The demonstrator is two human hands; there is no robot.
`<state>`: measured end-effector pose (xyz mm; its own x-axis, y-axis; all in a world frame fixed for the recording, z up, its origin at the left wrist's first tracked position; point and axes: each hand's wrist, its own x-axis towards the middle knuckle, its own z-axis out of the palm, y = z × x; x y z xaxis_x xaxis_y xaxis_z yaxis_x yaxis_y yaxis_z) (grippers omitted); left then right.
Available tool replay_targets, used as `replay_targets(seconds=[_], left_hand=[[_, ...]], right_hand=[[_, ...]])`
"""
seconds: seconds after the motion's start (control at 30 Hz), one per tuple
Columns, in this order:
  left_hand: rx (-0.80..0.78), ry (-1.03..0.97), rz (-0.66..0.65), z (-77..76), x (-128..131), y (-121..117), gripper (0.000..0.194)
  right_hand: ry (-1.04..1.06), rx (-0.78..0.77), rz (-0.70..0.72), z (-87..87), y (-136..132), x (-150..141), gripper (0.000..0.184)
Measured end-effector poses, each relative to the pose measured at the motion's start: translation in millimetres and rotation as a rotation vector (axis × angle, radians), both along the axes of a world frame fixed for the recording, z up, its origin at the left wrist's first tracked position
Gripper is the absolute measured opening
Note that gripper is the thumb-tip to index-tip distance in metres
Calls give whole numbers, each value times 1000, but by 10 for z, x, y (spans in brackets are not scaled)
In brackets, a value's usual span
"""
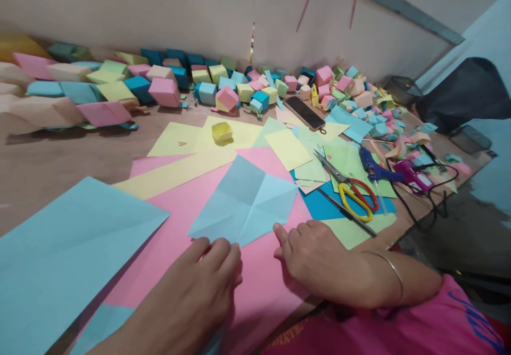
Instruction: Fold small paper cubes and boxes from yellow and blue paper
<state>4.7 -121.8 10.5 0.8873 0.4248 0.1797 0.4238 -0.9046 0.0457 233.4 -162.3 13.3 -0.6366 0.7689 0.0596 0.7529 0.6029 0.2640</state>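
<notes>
A light blue square of paper with crossing fold creases lies on a large pink sheet. My left hand is closed, its curled fingers at the near edge of the blue paper; the fingertips are partly hidden. At the paper's right-hand near edge, my right hand is also closed, with a fingertip touching the edge and the other fingers curled in. A larger light blue sheet lies to the left. Beyond the creased paper stands a small open yellow paper box.
Scissors, a dark pen and a blue glue gun with its cable lie at right. A phone lies farther back. Folded paper cubes line the wall, and paper scraps are heaped at back right.
</notes>
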Motion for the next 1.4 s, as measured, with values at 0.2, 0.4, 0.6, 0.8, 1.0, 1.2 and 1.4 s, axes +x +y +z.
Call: replay_targets(seconds=[0.2,0.4,0.6,0.8,1.0,1.2,1.4], left_hand=[[-2,-186,-83,-23,41,39,15],[19,-86,36,-155,41,181,36],[34,-84,61,-177,-1,311,22],[-20,-99,65,-242,6,290,19],[-52,-52,97,-160,21,250,20],[-5,-21,57,-142,38,237,15],[-3,-102,14,-202,23,229,19]], right_hand=[[122,-14,104,-31,93,3,30],[408,104,149,-42,268,46,20],[326,165,-62,3,410,112,41],[436,155,37,-55,417,134,16],[420,73,277,88,399,146,12],[317,-103,333,160,443,188,19],[613,-160,110,-30,537,205,24]])
